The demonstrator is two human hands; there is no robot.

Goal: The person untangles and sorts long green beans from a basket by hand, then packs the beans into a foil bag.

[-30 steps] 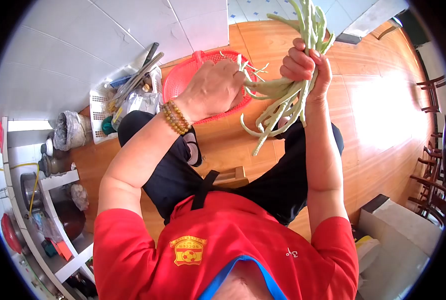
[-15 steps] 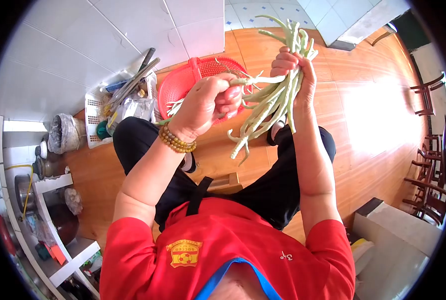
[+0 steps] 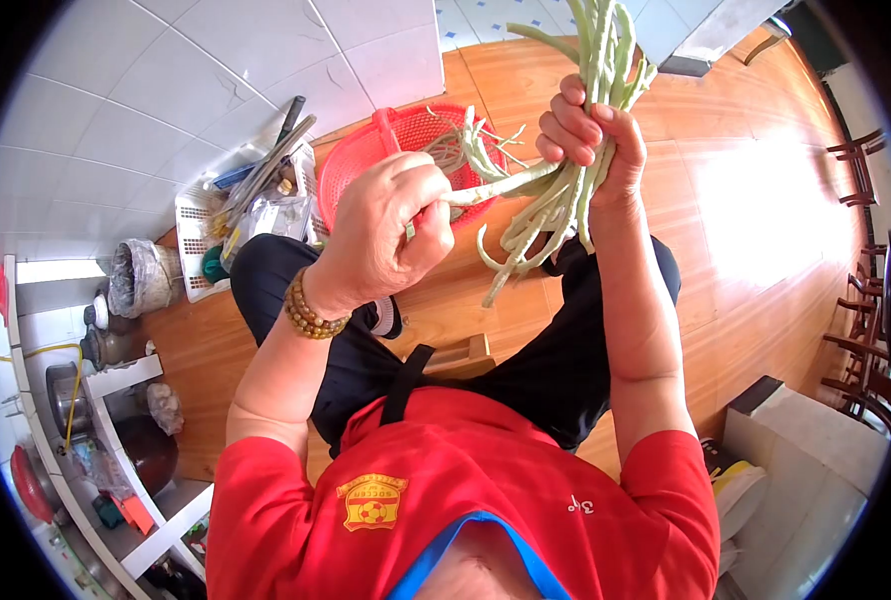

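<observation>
While the right hand [image 3: 598, 145] is wrapped firmly around a bundle of long green beans [image 3: 611, 65], the left hand [image 3: 391, 215] has its fingers closed on the near end of a single bean [image 3: 501, 187]. That bean spans the gap between the two hands, its long axis running nearly crosswise and tilting a little away from the body toward the right; where its other end stops within the bundle cannot be told. The bundle itself stands more lengthwise, tips pointing away from the body above the fist, the rest fanning down toward the knees, well apart from the left hand.

Nearer to the left hand is the red basket [image 3: 351, 160], which sits on the floor [image 3: 706, 180] with its rim partly hidden behind that hand. Beyond the basket rises the tiled wall [image 3: 256, 50], and a white crate [image 3: 194, 240] stands just beside it on the left, bounding that side. Rightward, wooden flooring stretches from the bundle to dark chairs [image 3: 859, 165].
</observation>
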